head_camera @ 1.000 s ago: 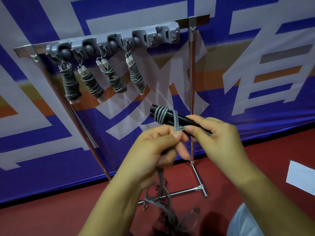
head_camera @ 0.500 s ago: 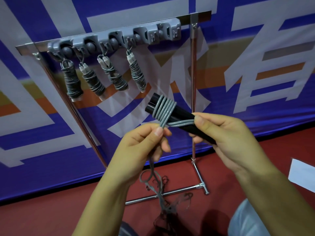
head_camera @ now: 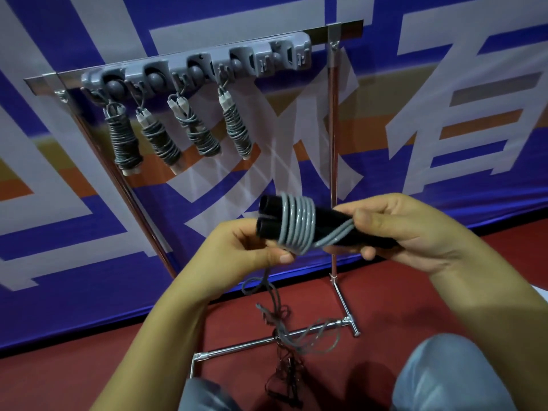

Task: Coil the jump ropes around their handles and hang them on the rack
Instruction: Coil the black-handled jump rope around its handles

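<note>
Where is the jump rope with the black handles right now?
In the head view it sits centre frame: the black handles are gripped by the right hand, below the rack, while the left hand pinches the grey cord trailing to the floor.

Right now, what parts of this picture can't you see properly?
Head view, the only one:
- The far ends of the two black handles are covered by the right hand.
- The loose grey rope runs into a dark tangle on the red floor; its length and end are unreadable.
- The left hand hides where the rope passes through its fingers.
- Hooks on the grey plastic rack are too small to see how the four coiled ropes hang.
</note>
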`<state>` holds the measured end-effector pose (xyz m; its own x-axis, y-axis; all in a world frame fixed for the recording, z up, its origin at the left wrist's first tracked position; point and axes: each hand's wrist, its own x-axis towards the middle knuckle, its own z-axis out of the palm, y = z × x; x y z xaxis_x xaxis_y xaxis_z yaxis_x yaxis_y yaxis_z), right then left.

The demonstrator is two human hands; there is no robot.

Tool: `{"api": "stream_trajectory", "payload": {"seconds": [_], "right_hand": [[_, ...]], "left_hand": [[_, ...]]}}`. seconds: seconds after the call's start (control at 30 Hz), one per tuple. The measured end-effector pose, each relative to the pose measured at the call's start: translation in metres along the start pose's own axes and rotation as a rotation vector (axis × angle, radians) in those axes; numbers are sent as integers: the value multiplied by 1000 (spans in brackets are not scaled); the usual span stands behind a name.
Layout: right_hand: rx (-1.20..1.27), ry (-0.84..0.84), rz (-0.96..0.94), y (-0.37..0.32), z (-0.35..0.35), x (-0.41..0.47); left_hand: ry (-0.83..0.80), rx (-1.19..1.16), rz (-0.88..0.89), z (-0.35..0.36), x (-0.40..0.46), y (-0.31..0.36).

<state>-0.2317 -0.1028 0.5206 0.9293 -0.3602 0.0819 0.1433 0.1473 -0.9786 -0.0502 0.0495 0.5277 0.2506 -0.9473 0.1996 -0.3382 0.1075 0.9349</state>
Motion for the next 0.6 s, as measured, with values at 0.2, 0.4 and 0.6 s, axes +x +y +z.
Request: {"api": "stream_trajectory", "payload": {"seconds": [0.2,0.4,0.6], "right_hand": [[-205,-240,119,-13,-5,-3],[-383,-419,254,-26,4,-4],[-557,-459,352,-25,-1,-1]], "left_hand": [[29,333,156,-4,8,-20],[14,458,290,-4,15,-30],[-199,521,232,-7,18,-25]]}}
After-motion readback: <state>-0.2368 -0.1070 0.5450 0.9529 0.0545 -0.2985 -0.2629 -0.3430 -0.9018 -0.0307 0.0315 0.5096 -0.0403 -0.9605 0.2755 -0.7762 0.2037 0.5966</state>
